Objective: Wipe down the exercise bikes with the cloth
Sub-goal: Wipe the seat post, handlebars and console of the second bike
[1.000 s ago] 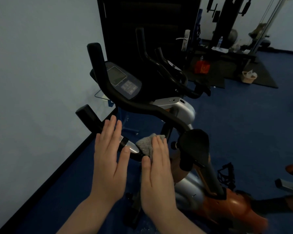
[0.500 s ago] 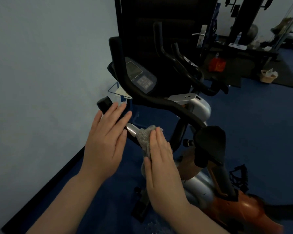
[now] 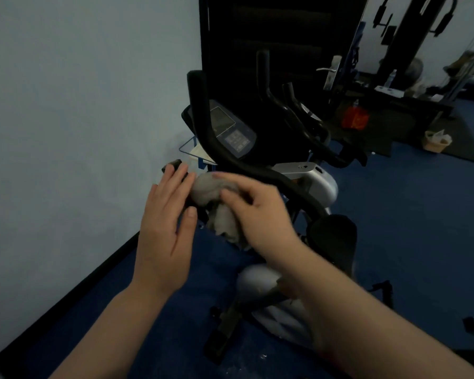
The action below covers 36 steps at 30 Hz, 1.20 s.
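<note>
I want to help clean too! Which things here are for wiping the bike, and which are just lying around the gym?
For the job:
- grey cloth, gripped by the right hand
- exercise bike handlebar, with the left hand resting flat on its end
- bike console

Just lying about:
- red bag
- water bottle
- small basket
- weight machine

Crumpled grey cloth point(image 3: 216, 203) draped over the near black handlebar of the silver-and-black exercise bike point(image 3: 309, 184).
</note>
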Each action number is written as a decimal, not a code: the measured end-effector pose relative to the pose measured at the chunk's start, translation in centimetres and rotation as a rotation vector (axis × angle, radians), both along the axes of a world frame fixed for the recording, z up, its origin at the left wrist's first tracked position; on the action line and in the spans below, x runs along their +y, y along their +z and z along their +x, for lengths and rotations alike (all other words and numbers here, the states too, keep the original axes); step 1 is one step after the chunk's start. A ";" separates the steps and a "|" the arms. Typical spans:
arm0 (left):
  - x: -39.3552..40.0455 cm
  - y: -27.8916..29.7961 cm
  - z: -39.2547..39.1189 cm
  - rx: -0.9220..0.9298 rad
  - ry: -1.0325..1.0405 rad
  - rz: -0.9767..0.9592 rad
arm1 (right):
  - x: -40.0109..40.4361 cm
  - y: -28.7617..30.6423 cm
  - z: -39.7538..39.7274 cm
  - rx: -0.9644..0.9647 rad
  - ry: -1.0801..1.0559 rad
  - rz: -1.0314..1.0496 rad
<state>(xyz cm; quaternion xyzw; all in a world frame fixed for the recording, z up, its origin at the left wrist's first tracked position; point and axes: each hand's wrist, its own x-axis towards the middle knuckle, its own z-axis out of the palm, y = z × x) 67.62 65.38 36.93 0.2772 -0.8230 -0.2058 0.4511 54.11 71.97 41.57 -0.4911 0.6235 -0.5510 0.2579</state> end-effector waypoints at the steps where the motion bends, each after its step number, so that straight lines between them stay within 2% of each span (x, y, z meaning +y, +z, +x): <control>1: 0.3 0.0 -0.3 0.023 0.003 0.018 | 0.4 0.8 -1.2 -0.079 0.000 -0.004; 4: 1.3 -0.1 -1.3 0.064 0.015 0.048 | 1.5 3.1 -5.0 -0.212 -0.003 -0.050; 9: 3.0 -0.4 -2.8 0.101 0.079 0.102 | 1.7 4.6 -11.0 -0.139 -0.013 -0.065; 19: 5.8 -1.0 -5.7 0.094 0.327 0.203 | -0.5 2.5 -18.3 -0.228 0.182 -0.050; 21: 6.3 -1.1 -6.4 0.073 0.380 0.207 | -0.9 1.9 -19.1 -0.115 0.218 -0.060; 25: 7.5 -1.5 -8.2 0.038 0.459 0.219 | -1.4 0.5 -20.0 0.262 0.418 -0.093; 29: 8.7 -1.8 -9.9 0.053 0.546 0.238 | -1.9 -1.1 -21.2 0.775 0.522 -0.185; 31: 9.2 -1.8 -10.6 0.054 0.578 0.249 | -1.9 -1.9 -21.7 0.955 0.538 -0.256; 33: 9.6 -1.8 -11.3 0.050 0.608 0.253 | -1.7 -2.6 -22.1 1.024 0.530 -0.301; 36: 10.0 -1.8 -12.0 0.046 0.646 0.253 | -1.6 -3.7 -22.7 0.998 0.499 -0.301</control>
